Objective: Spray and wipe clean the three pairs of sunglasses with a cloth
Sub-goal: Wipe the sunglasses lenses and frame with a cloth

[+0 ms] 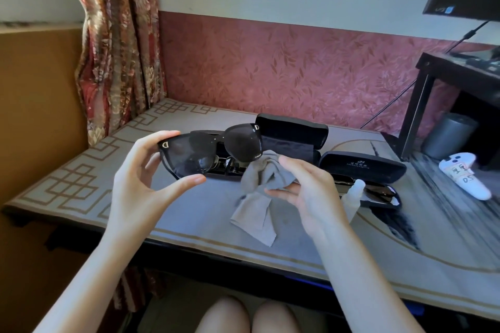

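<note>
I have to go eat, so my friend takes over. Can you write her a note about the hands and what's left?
Left hand: grips the big black sunglasses by one end, above the table.
Right hand: pinches the grey cloth, close to one lens.
Spray bottle is behind the right hand.
Two more pairs lie in open cases: a metal-framed pair behind the held one, a dark pair to the right.
Done: cannot tell which are clean.
Left: wipe the held pair, then check the others.
</note>
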